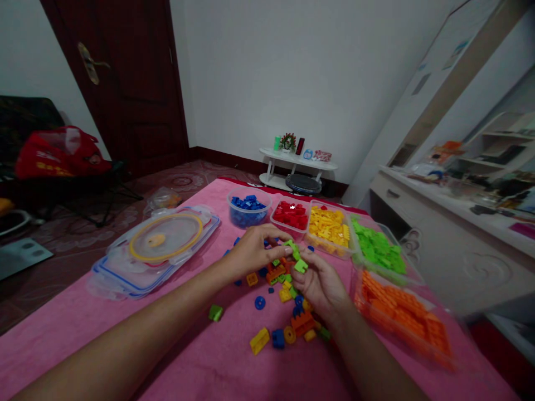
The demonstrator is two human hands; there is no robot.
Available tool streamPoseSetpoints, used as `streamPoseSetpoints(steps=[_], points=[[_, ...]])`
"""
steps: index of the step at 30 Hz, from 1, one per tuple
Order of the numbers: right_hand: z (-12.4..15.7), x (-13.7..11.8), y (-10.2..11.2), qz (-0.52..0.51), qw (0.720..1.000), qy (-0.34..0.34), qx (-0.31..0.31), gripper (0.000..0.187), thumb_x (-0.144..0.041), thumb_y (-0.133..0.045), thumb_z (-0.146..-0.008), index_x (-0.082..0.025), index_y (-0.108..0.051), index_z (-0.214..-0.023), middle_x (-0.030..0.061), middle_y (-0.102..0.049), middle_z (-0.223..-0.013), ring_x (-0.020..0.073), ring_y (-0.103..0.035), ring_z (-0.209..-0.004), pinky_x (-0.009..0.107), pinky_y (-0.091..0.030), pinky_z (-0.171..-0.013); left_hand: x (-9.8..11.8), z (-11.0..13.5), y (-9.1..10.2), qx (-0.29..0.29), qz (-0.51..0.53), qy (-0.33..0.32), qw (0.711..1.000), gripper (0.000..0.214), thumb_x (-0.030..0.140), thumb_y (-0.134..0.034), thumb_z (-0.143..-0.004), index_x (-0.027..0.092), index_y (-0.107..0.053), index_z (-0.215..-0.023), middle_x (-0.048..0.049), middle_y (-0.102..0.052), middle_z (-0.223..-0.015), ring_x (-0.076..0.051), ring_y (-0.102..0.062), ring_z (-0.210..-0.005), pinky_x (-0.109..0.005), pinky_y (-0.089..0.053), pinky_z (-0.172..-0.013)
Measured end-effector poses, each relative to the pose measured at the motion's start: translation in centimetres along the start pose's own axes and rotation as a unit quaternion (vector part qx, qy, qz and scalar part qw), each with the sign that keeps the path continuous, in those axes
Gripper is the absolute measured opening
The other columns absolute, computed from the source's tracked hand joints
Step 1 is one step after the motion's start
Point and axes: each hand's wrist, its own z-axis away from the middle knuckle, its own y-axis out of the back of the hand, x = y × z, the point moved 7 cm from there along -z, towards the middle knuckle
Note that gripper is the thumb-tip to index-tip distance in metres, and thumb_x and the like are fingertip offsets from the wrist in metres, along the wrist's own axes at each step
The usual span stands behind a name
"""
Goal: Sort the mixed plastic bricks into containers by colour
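Both hands meet over a loose pile of coloured building blocks on a pink cloth. My left hand (254,249) pinches one end of a light-green building block (291,245). Close beside it, my right hand (320,281) has its fingers closed on another light-green block (301,265); whether the two pieces are joined I cannot tell. Below the hands lie an orange block (276,273), yellow blocks (285,293) and a blue ring-shaped piece (259,302). Nearer to me are a yellow block (259,341), a blue block (278,338) and an orange toothed block (303,323).
A round tub of blue blocks (234,209) stands behind my hands. Clear boxes hold red blocks (290,214), yellow blocks (329,227), green blocks (380,245) and orange blocks (403,314), curving round to the right. Stacked lids (121,273) lie left on the pink cloth (175,356).
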Motion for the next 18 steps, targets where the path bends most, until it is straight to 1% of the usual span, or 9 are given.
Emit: streamPoseSetpoints(steps=[2, 4, 8, 10, 12, 15, 17, 18], points=[[0.2, 0.4, -0.6, -0.037, 0.999, -0.029, -0.015, 0.024, -0.026, -0.066, -0.068, -0.017, -0.055, -0.087, -0.0052, -0.055, -0.065, 0.0054, -0.044, -0.043, 0.015, -0.032, -0.034, 0.6, 0.1, -0.4, -0.010, 0.009, -0.032, 0.999, 0.024, 0.032, -0.062, -0.081, 0.019, -0.071, -0.098, -0.0046, -0.069, -0.095, -0.015, -0.060, -0.087, -0.025, -0.045, -0.079], [0.3, 0.7, -1.0, -0.053, 0.998, -0.038, -0.021, 0.023, -0.028, -0.066, -0.070, -0.017, -0.055, -0.088, -0.0054, -0.054, -0.065, 0.0047, -0.043, -0.042, 0.014, -0.030, -0.033, 0.7, 0.2, -0.8, -0.026, 0.006, -0.046, 0.999, 0.022, 0.031, -0.060, -0.083, 0.020, -0.071, -0.099, -0.0044, -0.069, -0.096, -0.015, -0.060, -0.090, -0.026, -0.044, -0.082], [0.2, 1.1, -0.8, -0.052, 0.998, -0.020, -0.008, 0.026, -0.028, -0.071, -0.070, -0.018, -0.055, -0.089, -0.0069, -0.051, -0.065, 0.0025, -0.041, -0.043, 0.011, -0.026, -0.033, 0.6, 0.3, -1.3, -0.047, -0.021, -0.040, 0.998, 0.024, 0.026, -0.055, -0.085, 0.021, -0.070, -0.102, -0.0041, -0.069, -0.097, -0.016, -0.060, -0.092, -0.028, -0.044, -0.086], [0.1, 1.0, -0.6, -0.045, 0.999, -0.002, -0.002, 0.027, -0.025, -0.073, -0.069, -0.017, -0.056, -0.089, -0.0065, -0.052, -0.067, 0.0014, -0.041, -0.044, 0.010, -0.026, -0.034, 0.3, 0.3, -1.2, -0.034, -0.029, -0.028, 0.999, 0.027, 0.027, -0.056, -0.084, 0.020, -0.067, -0.107, -0.0047, -0.068, -0.102, -0.016, -0.060, -0.094, -0.028, -0.045, -0.087], [0.1, 0.7, -0.5, -0.047, 0.999, 0.007, 0.011, 0.026, -0.022, -0.072, -0.069, -0.016, -0.057, -0.089, -0.0052, -0.054, -0.070, 0.0011, -0.042, -0.045, 0.010, -0.029, -0.035, -0.3, 0.3, -1.2, -0.015, -0.031, -0.006, 0.999, 0.032, 0.029, -0.058, -0.083, 0.019, -0.064, -0.113, -0.0059, -0.066, -0.108, -0.017, -0.060, -0.096, -0.029, -0.046, -0.086], [0.2, -0.8, 0.2, -0.084, 0.995, 0.021, 0.056, 0.015, -0.018, -0.067, -0.073, -0.016, -0.056, -0.082, -0.0039, -0.054, -0.067, 0.0026, -0.044, -0.047, 0.010, -0.034, -0.037, -1.4, 0.6, -1.8, -0.012, -0.053, 0.010, 0.998, 0.039, 0.035, -0.056, -0.084, 0.020, -0.059, -0.119, -0.0068, -0.063, -0.116, -0.018, -0.058, -0.102, -0.031, -0.045, -0.090], [0.2, -2.7, 1.4, -0.114, 0.989, 0.041, 0.089, 0.010, -0.015, -0.062, -0.076, -0.017, -0.053, -0.080, -0.0027, -0.054, -0.068, 0.0038, -0.048, -0.050, 0.011, -0.040, -0.040, -2.1, 1.1, -2.6, -0.026, -0.100, 0.000, 0.995, 0.045, 0.040, -0.057, -0.083, 0.021, -0.056, -0.123, -0.0083, -0.057, -0.125, -0.021, -0.053, -0.112, -0.034, -0.041, -0.097], [0.1, -3.9, 2.4, -0.120, 0.986, 0.055, 0.105, 0.009, -0.014, -0.061, -0.076, -0.017, -0.053, -0.080, -0.0017, -0.055, -0.070, 0.0045, -0.050, -0.053, 0.011, -0.044, -0.044, -2.4, 1.4, -3.1, -0.037, -0.129, -0.006, 0.991, 0.048, 0.042, -0.057, -0.082, 0.021, -0.054, -0.126, -0.0094, -0.053, -0.130, -0.022, -0.049, -0.118, -0.037, -0.039, -0.100]])
